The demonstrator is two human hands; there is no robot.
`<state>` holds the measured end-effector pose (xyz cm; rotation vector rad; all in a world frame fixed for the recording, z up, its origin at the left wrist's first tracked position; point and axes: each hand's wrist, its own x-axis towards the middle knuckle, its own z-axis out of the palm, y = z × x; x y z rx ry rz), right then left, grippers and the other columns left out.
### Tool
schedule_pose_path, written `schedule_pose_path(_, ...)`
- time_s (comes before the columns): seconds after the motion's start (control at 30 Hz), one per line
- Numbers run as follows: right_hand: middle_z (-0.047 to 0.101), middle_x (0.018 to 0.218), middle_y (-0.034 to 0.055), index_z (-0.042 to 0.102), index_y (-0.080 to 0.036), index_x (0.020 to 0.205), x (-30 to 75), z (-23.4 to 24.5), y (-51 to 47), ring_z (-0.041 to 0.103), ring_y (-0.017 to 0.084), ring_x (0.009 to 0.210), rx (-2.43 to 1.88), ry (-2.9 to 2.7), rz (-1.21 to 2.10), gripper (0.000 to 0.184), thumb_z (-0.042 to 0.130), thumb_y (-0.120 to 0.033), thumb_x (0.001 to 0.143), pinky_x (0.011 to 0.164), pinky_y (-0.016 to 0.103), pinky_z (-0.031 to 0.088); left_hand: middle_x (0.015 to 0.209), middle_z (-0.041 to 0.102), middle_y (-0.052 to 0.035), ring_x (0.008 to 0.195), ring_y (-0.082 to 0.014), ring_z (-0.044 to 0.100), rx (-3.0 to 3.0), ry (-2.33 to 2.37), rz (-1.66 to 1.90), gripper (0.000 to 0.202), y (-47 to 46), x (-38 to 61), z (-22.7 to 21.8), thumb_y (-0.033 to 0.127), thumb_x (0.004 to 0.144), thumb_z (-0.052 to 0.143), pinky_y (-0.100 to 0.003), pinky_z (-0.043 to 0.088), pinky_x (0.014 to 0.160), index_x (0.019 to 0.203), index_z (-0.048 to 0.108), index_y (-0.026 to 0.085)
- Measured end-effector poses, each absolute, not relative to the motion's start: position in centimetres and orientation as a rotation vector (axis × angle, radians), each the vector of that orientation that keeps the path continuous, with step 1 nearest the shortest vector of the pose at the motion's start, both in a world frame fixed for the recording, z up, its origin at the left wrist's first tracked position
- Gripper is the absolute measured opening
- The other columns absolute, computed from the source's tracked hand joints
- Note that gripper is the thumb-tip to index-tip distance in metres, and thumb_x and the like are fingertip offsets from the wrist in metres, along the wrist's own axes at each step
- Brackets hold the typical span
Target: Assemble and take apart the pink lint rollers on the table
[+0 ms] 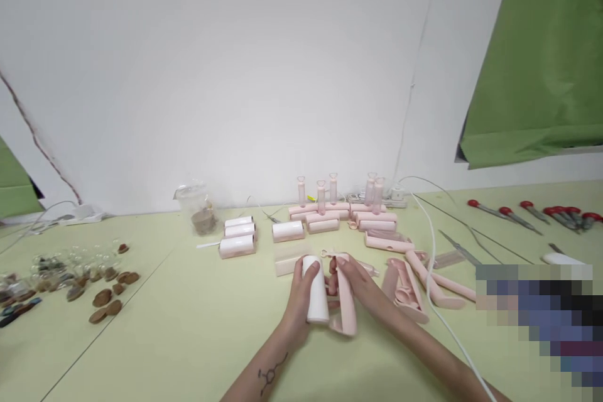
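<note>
My left hand is closed around a white lint roller refill, its thumb lying along the near side. Right beside it, my right hand grips a pink plastic lint roller cover, a curved half-shell held upright. The two pieces are close together; whether they touch is hard to tell. Just behind my hands lies a clear and pink cover. To the right of my right hand, an open pink case shows its hollow inside.
White rolls lie at the left, with one more nearer the middle. Pink rollers with upright handles stand behind. A white cable crosses at right, near scissors and red-handled tools. Glass domes sit far left.
</note>
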<state>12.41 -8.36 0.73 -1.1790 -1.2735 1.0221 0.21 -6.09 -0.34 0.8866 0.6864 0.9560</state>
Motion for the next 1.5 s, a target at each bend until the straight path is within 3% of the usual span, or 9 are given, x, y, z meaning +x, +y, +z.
schedule_pose_path(0.13,0.052,0.081,-0.0003,0.046,-0.024,0.089,12.6,0.7,-8.6,0.049,0.019,0.082,-1.228,-1.227,0.91,0.027,0.038,-0.049,0.081,0.076,0.028,0.039,0.073,0.06,-0.0009,0.059,-0.0148,0.06,0.924,0.706,0.914,0.046,-7.0,0.6,-0.2,0.051,0.072,0.053,-0.022,0.046,0.051,0.108,0.04,0.025)
schedule_pose_path(0.37,0.045,0.063,-0.0008,0.045,-0.022,0.067,14.5,1.0,-8.5,0.043,0.018,0.061,-1.388,-1.582,0.367,0.03,0.034,-0.047,0.081,0.057,0.027,0.031,0.078,0.06,-0.0036,0.061,-0.0164,0.061,0.78,0.714,0.999,0.042,-6.4,0.2,-0.6,0.052,0.073,0.051,-0.033,0.051,0.06,0.1,0.039,0.022)
schedule_pose_path(0.47,0.042,0.056,-0.0022,0.045,-0.021,0.065,14.4,1.1,-8.6,0.04,0.015,0.052,-1.348,-1.583,0.469,0.038,0.025,-0.048,0.083,0.051,0.026,0.029,0.078,0.06,-0.0035,0.063,-0.0161,0.061,0.735,0.735,1.033,0.04,-6.1,0.1,-0.5,0.051,0.072,0.053,-0.036,0.051,0.064,0.096,0.039,0.023)
schedule_pose_path(0.7,0.049,0.07,-0.0009,0.043,-0.021,0.074,11.8,-0.3,-9.0,0.05,0.016,0.06,-1.142,-1.231,0.988,0.034,0.025,-0.048,0.084,0.054,0.026,0.042,0.077,0.059,-0.0026,0.069,-0.0165,0.06,0.769,0.648,0.905,0.035,-7.6,0.7,-0.1,0.051,0.075,0.051,-0.028,0.047,0.065,0.092,0.046,0.021)
schedule_pose_path(1.0,0.05,0.065,-0.0002,0.043,-0.022,0.069,11.7,-0.5,-9.2,0.049,0.017,0.063,-1.306,-1.274,0.712,0.034,0.02,-0.041,0.085,0.064,0.03,0.043,0.085,0.059,-0.0022,0.075,-0.0164,0.059,0.8,0.559,0.893,0.036,-8.5,0.7,0.4,0.047,0.078,0.049,-0.026,0.045,0.067,0.106,0.043,0.026)
schedule_pose_path(1.13,0.05,0.068,0.0005,0.042,-0.022,0.07,11.8,-0.6,-9.6,0.05,0.018,0.066,-1.346,-1.359,0.554,0.034,0.017,-0.039,0.086,0.065,0.03,0.042,0.09,0.058,-0.003,0.077,-0.0182,0.059,0.913,0.568,0.86,0.055,-8.3,0.7,0.3,0.04,0.066,0.065,-0.027,0.046,0.066,0.11,0.036,0.027)
schedule_pose_path(1.23,0.05,0.071,0.0013,0.041,-0.022,0.076,12.6,-0.5,-9.3,0.05,0.018,0.069,-1.404,-1.502,0.382,0.029,0.02,-0.039,0.087,0.066,0.032,0.042,0.088,0.056,-0.0031,0.071,-0.0188,0.058,1.045,0.614,0.775,0.076,-7.4,0.2,0.2,0.03,0.052,0.075,-0.029,0.046,0.06,0.113,0.031,0.027)
schedule_pose_path(1.33,0.051,0.082,0.0037,0.042,-0.021,0.095,14.1,0.5,-8.9,0.051,0.018,0.077,-1.378,-1.751,0.291,0.023,0.03,-0.037,0.086,0.068,0.032,0.043,0.083,0.055,-0.0013,0.068,-0.0173,0.055,1.259,0.749,0.718,0.085,-6.0,-1.2,0.6,0.026,0.052,0.074,-0.028,0.044,0.059,0.121,0.024,0.025)
schedule_pose_path(1.5,0.056,0.093,0.0039,0.047,-0.025,0.107,15.4,1.5,-8.6,0.054,0.016,0.084,-1.184,-2.23,0.374,0.024,0.037,-0.027,0.086,0.072,0.025,0.043,0.088,0.056,-0.0005,0.078,-0.0208,0.052,1.828,0.965,0.512,0.073,-4.3,-4.1,1.8,0.033,0.049,0.073,-0.027,0.041,0.062,0.114,0.04,0.026)
